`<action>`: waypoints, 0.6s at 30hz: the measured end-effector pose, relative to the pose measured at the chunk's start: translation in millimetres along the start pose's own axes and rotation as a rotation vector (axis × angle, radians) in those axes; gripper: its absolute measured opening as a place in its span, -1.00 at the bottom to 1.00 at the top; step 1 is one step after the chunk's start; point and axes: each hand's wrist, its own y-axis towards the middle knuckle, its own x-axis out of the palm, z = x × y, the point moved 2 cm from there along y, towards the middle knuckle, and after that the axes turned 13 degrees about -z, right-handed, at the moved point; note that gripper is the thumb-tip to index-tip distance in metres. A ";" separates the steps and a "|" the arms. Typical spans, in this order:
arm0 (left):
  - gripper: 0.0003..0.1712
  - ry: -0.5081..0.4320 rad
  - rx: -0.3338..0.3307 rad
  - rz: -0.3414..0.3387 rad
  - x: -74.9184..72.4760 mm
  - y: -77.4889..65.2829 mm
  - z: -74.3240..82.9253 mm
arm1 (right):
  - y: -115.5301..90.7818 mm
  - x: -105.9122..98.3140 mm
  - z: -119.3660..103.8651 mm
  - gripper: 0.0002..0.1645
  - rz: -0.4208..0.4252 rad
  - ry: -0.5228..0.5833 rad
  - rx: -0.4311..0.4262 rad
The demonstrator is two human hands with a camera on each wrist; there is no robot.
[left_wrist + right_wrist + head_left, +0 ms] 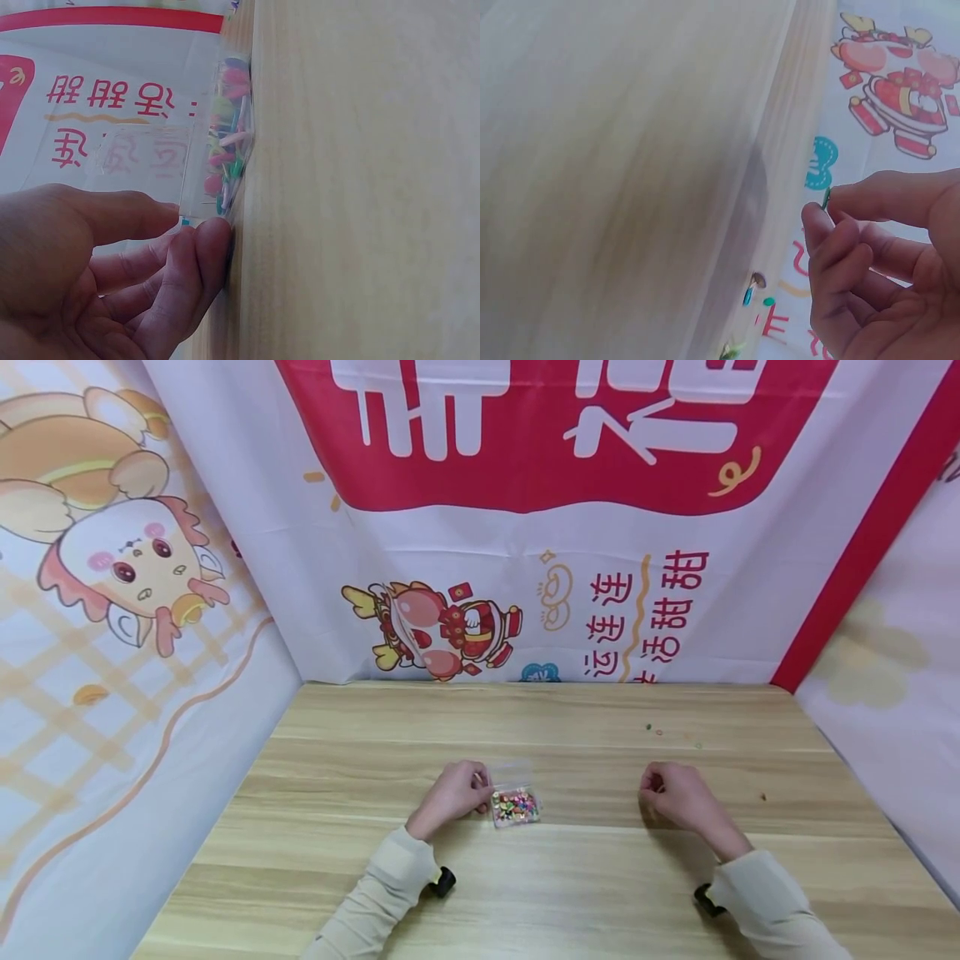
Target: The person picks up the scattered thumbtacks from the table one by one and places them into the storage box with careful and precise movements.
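A small clear plastic box point(515, 807) full of tiny colourful pieces lies on the wooden table, its see-through lid point(142, 161) standing away from it. My left hand point(459, 789) is at the box's left side and pinches its corner between thumb and fingers, as the left wrist view shows. Off to the right, my right hand point(678, 795) is held just over the table. Its thumb and forefinger pinch a tiny green piece point(826, 198), seen mostly edge-on; the exact kind is too small to tell. The other fingers curl beneath.
Loose tiny pieces lie beyond the right hand, among them a green one point(648, 727) and a pinkish one point(659, 732). A dark speck point(764, 797) sits farther right. A printed cloth point(465, 552) hangs along the table's back edge, with more cloth at both sides.
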 end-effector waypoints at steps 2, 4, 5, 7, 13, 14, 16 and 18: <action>-0.92 0.004 0.002 0.001 -0.2 -0.2 0.9 | 1.4 1.0 -4.1 -0.92 -0.001 0.006 -0.005; -0.92 0.008 0.004 0.001 -0.3 -0.2 1.6 | 2.6 2.2 -8.4 -0.93 -0.004 0.013 -0.004; -0.92 0.013 0.008 0.002 -0.3 -0.4 1.8 | 3.1 2.8 -10.7 -0.93 -0.006 0.017 -0.004; -0.92 0.017 0.011 0.002 -0.4 -0.7 1.7 | 3.9 4.0 -15.4 -0.94 -0.009 0.032 -0.009; -0.91 0.018 0.003 -0.004 -0.3 -1.0 1.0 | 5.9 7.4 -29.5 -0.92 -0.004 0.059 -0.045; -0.91 0.015 0.001 -0.004 -0.3 -0.9 1.1 | 6.6 8.0 -31.6 -0.92 0.001 0.059 -0.051; -0.91 0.011 -0.001 -0.003 -0.3 -0.8 1.2 | 7.7 9.1 -35.8 -0.91 0.006 0.060 -0.062; -0.91 0.007 0.000 -0.001 -0.2 -0.7 1.4 | 9.2 10.4 -39.6 -0.90 0.005 0.068 -0.059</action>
